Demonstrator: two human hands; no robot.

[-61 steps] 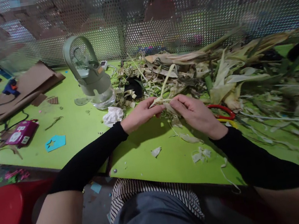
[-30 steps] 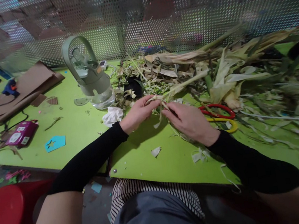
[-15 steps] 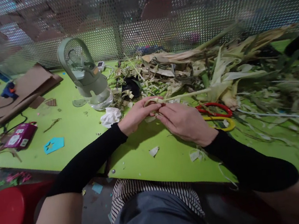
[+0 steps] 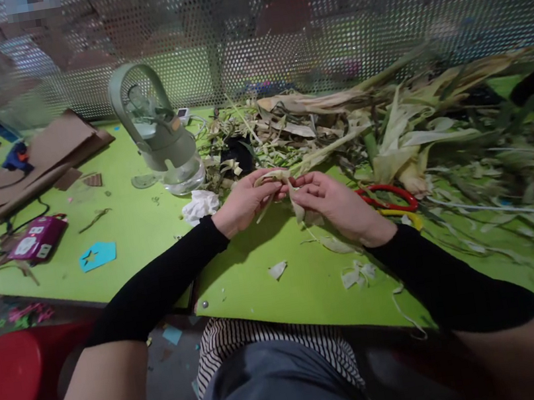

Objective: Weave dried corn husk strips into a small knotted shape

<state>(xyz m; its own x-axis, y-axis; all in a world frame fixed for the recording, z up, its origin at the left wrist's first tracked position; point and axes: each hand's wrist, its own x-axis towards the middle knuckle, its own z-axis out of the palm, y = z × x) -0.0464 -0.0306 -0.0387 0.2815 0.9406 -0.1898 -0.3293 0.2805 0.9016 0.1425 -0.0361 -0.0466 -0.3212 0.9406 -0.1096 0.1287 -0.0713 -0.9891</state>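
Pale strips of corn husk are pinched between my two hands above the green table. My left hand has thumb and fingers closed on the folded husk. Just to the right, my right hand grips a husk strip between thumb and fingers, and one end hangs down below them. Thin fibres trail onto the tabletop. Scissors with red and yellow handles lie right of my right hand, partly hidden behind it. Behind my hands spreads a heap of dry husks.
A green-lidded water bottle stands behind a crumpled tissue. Brown cardboard, a purple box with wires and a blue paper piece lie left. A white cord crosses the right side. A perforated metal screen closes the back.
My right hand has turned and drawn slightly away to the right from my left. A husk strip now shows between them, hanging down.
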